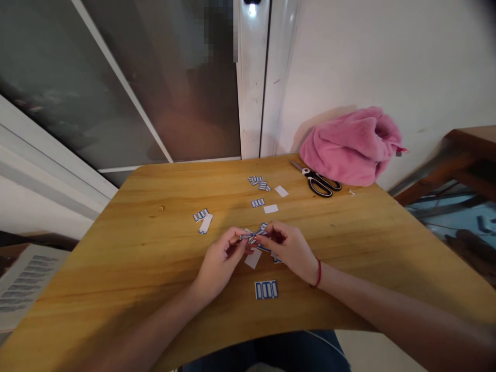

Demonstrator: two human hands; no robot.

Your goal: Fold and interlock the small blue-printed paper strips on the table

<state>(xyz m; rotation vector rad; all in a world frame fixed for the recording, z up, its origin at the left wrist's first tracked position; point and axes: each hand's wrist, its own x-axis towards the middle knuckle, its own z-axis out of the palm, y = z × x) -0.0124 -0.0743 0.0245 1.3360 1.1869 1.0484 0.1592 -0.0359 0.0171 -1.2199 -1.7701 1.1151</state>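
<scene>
Bare forearms (387,299) come in from the lower corners of the head view, over the near edge of a wooden table (127,243), with dark trousers (267,351) below it. The left hand (222,258) and right hand (292,250) meet above the middle of the tabletop. Between them is a small bundle of blue-and-white strips (253,235), its long axis running roughly crosswise, from one set of fingertips to the other. The left thumb and fingers pinch its left end; the right fingertips close on its right side. Neither hand is clearly nearer, since both touch it; whether it is one folded piece or several crossed ones, I cannot tell.

Just below the grip lies a white slip (253,258), and beside it a few bordered pieces (277,258) are partly hidden under the right hand. A three-panel card (266,290) lies apart, towards the person. Beyond the hands, a far pile (256,181) of similar pieces sits near black-handled scissors (320,183), which lie next to a pink plush bundle (352,147).
</scene>
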